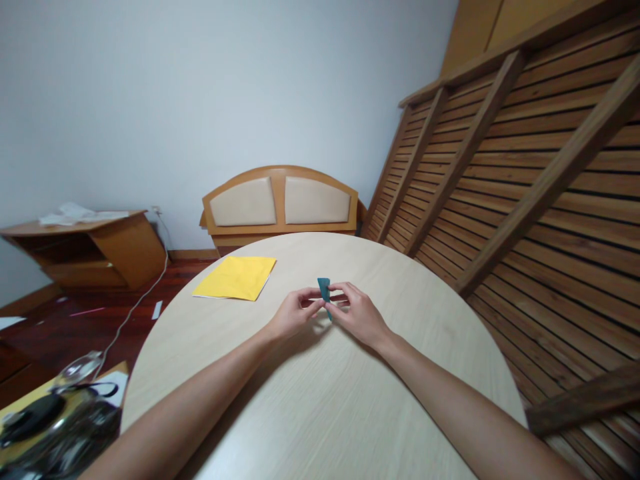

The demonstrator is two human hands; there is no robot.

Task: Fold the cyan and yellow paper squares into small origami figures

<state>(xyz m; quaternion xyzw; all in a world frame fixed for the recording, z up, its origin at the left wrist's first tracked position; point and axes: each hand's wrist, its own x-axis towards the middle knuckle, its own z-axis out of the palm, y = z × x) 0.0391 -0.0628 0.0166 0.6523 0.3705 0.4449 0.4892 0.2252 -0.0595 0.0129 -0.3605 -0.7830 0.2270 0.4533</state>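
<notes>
Between my two hands, just above the middle of the table (380, 400), is a small dark teal piece (324, 287), thin and pointed at its lower end; it looks like folded paper. My left hand (296, 312) pinches it from the left with thumb and fingers. From the other side, my right hand (359, 313) grips it between thumb and fingertips. The fingers partly hide its middle. Farther back on the left of the table lies a flat yellow paper packet or stack of sheets (236, 278) with a white lower edge.
A slatted wooden frame (500, 200) leans along the right side. Behind the table stands a wooden headboard (279, 200) with cream panels. At left are a low cabinet (120, 247) with papers on top, a white cable (131, 313), and bags and clutter (65, 420) beside the table.
</notes>
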